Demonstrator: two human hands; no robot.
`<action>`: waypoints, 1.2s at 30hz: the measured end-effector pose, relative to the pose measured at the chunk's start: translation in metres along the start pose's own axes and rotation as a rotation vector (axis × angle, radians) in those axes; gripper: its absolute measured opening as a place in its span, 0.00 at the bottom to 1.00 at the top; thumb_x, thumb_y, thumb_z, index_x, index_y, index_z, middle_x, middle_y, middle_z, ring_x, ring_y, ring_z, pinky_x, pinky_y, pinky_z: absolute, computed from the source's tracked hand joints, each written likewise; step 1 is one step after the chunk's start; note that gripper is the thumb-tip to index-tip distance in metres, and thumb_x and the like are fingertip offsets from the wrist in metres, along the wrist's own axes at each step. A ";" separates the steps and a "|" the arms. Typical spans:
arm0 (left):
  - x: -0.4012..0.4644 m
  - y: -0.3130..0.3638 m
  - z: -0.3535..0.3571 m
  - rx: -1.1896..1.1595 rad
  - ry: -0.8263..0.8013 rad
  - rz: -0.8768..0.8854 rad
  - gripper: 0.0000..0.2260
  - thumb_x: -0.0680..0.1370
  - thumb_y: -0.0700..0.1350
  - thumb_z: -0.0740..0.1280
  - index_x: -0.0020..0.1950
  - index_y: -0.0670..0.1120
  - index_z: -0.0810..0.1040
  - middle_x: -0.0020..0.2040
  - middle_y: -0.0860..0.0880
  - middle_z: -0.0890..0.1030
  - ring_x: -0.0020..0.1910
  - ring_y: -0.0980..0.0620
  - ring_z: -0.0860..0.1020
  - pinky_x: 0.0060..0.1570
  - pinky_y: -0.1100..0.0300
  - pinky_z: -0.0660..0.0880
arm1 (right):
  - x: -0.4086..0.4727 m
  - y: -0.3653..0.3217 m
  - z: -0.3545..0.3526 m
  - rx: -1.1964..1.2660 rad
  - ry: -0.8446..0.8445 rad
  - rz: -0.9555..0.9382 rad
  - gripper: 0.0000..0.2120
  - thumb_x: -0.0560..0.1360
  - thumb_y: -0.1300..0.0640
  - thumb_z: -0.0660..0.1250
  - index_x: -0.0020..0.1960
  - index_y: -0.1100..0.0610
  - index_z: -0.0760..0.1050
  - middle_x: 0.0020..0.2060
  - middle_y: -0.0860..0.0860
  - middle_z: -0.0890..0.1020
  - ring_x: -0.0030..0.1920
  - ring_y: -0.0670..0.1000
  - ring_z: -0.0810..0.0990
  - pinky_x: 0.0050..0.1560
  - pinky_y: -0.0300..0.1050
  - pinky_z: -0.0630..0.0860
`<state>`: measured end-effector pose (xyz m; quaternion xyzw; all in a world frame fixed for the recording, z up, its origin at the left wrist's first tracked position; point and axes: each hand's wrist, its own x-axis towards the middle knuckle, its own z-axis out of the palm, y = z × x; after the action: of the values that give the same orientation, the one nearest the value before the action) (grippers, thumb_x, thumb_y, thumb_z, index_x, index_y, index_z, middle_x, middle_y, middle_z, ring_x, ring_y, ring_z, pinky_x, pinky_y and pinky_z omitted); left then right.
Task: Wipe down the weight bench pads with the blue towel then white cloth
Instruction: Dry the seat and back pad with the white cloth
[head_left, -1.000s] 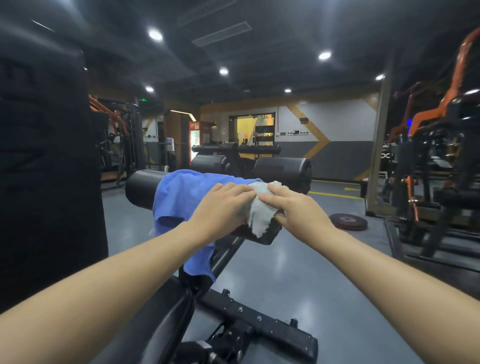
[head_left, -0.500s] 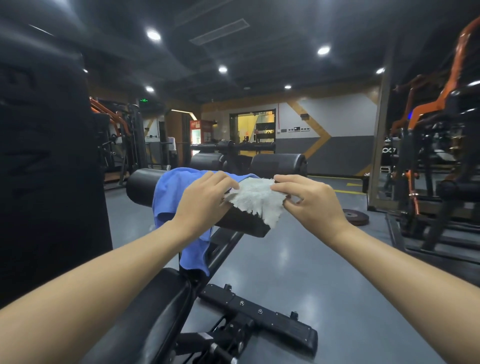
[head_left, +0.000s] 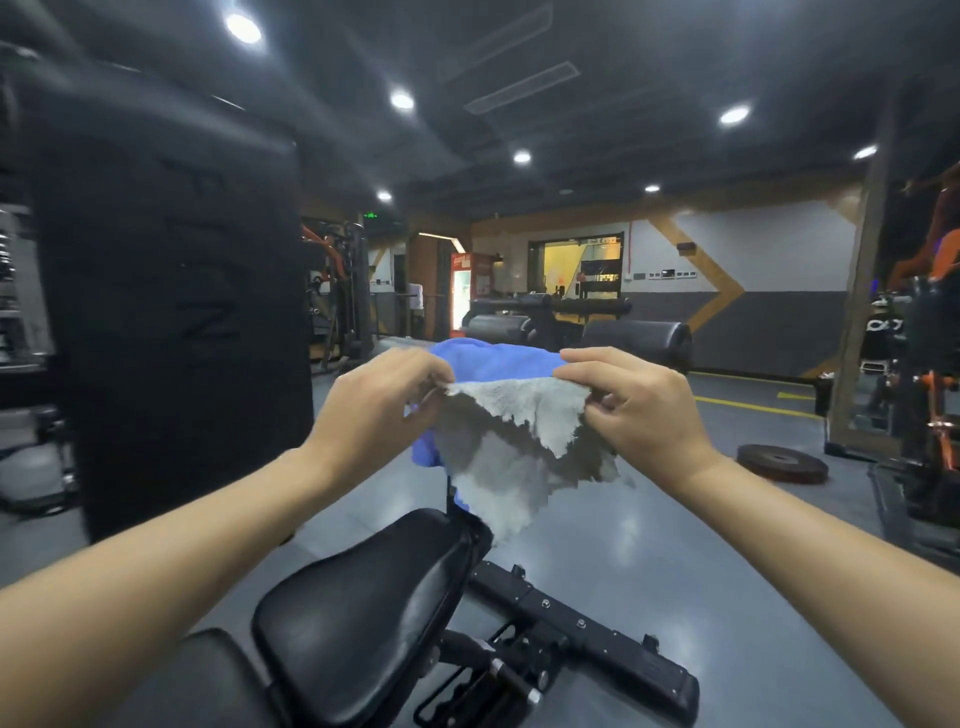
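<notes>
Between both hands (head_left: 387, 410) (head_left: 636, 410), white cloth (head_left: 514, 447)

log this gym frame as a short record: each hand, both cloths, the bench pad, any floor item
left hand: pinches the white cloth's left top corner
right hand: pinches its right top corner
white cloth: spread between both hands, hanging in the air
blue towel: behind the white cloth, mostly hidden
bench seat pad: black, below the cloth, nothing on it
floor item: weight plate, lying flat at right
</notes>
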<state>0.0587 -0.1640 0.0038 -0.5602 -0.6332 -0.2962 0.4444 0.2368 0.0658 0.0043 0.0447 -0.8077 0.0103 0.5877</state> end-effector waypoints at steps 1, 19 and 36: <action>-0.011 -0.005 -0.014 0.003 -0.027 -0.017 0.07 0.78 0.49 0.64 0.51 0.50 0.81 0.44 0.56 0.81 0.41 0.53 0.79 0.39 0.52 0.78 | -0.002 -0.009 0.010 0.019 -0.002 0.002 0.19 0.69 0.57 0.59 0.50 0.50 0.86 0.53 0.44 0.86 0.47 0.47 0.85 0.39 0.48 0.82; -0.236 -0.071 -0.055 0.102 -0.256 -0.376 0.09 0.75 0.40 0.71 0.52 0.53 0.78 0.39 0.66 0.72 0.40 0.63 0.73 0.41 0.63 0.73 | -0.129 -0.116 0.195 0.319 -0.367 0.238 0.16 0.66 0.63 0.69 0.49 0.47 0.85 0.44 0.40 0.85 0.41 0.43 0.80 0.46 0.51 0.80; -0.260 -0.155 0.117 0.018 -0.410 -0.557 0.08 0.76 0.42 0.67 0.54 0.52 0.78 0.44 0.58 0.79 0.45 0.55 0.77 0.45 0.52 0.77 | -0.170 -0.021 0.309 0.136 -0.653 0.348 0.14 0.70 0.63 0.69 0.52 0.50 0.82 0.45 0.40 0.78 0.46 0.45 0.72 0.50 0.48 0.72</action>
<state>-0.1249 -0.2086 -0.2597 -0.4099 -0.8405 -0.2819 0.2148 -0.0024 0.0336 -0.2537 -0.0534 -0.9456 0.1490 0.2842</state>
